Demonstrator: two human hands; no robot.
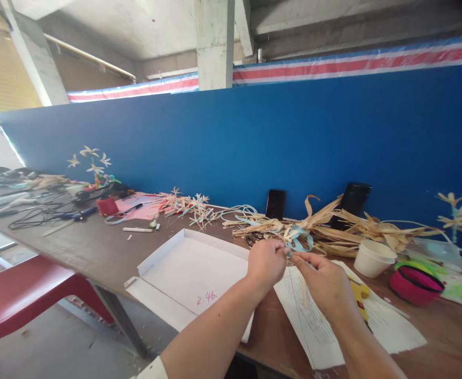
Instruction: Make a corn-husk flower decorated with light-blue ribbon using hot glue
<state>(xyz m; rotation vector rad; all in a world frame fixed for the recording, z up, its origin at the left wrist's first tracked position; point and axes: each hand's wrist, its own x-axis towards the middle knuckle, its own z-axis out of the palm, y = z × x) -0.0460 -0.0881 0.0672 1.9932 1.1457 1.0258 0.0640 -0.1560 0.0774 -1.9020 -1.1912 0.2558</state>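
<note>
Over the front of the table my left hand [268, 264] is closed in a pinch, its fingertips almost meeting those of my right hand [321, 281]. A bit of light blue strip [310, 264] shows at the right fingers, which are closed on it. What the left fingertips grip is too small to make out. Just beyond them lies a loop of light blue ribbon [301, 239] among dried corn husks [321, 218]. Under my hands is a printed sheet of paper [313, 329], with a yellow tool [359, 295] partly hidden by my right wrist.
An open white box [199, 263] marked in pink stands left of my arms. A white cup [374, 258] and a pink round container [416, 284] are at the right. Two black phones [275, 204] lean at the blue partition [215, 142]. Husk flowers [195, 208] lie behind the box.
</note>
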